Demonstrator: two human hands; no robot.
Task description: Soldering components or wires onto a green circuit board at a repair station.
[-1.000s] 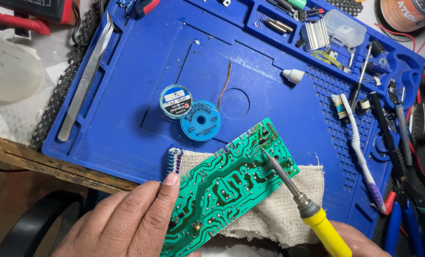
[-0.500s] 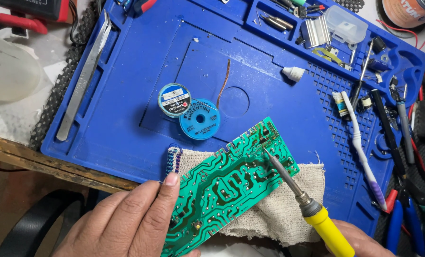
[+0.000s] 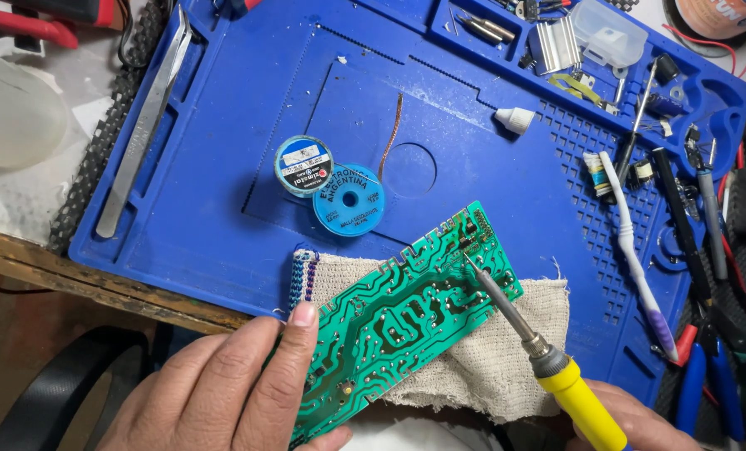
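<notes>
While the left hand (image 3: 222,392) pins the circuit board (image 3: 398,321), the soldering iron (image 3: 523,334) touches its far edge — right hand (image 3: 632,422).

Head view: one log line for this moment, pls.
left hand: pressing green circuit board on cloth | right hand: holding soldering iron, tip at board's upper end

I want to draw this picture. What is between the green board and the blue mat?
In the head view, a beige cloth lies under the green board, spread on the blue mat.
</notes>
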